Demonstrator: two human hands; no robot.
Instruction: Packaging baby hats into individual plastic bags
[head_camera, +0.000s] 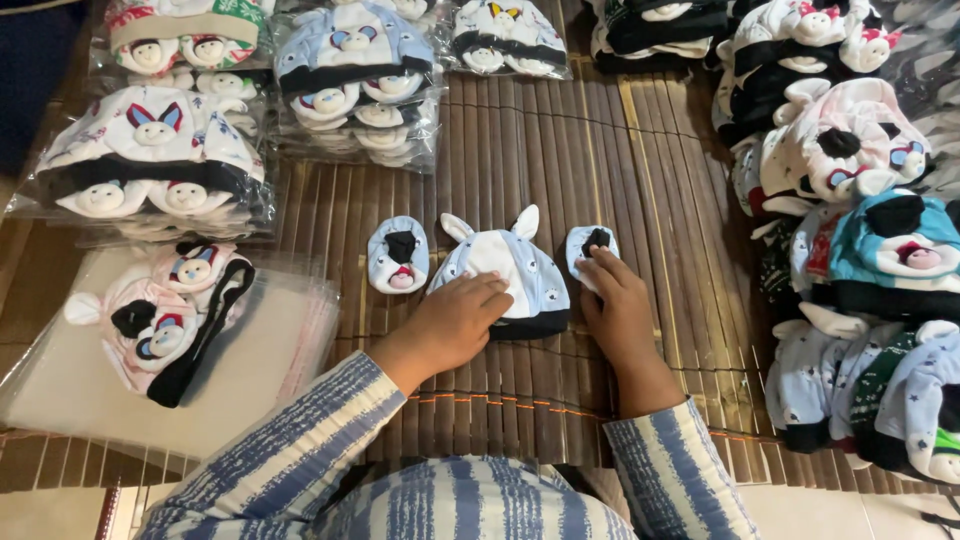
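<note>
On the bamboo mat (600, 150), a light-blue baby hat with 2 bunny ears (505, 265) lies flat at the centre. The left hand (455, 320) rests on the hat's lower left part, palm down, fingers loosely spread, pressing rather than grasping. The right hand (615, 300), just right of the hat, pinches a small blue bootie (590, 245) with its fingertips. A second matching bootie (398, 256) lies untouched just left of the hat.

Judging from this, the 3 pieces are laid out as a set but not yet bagged. Far left of the hat, a pink set (165, 310) sits on a stack of clear plastic bags (60, 380). Above the hat lie finished, bagged sets (355, 75); to its right, unbagged hats are piled (860, 250).
</note>
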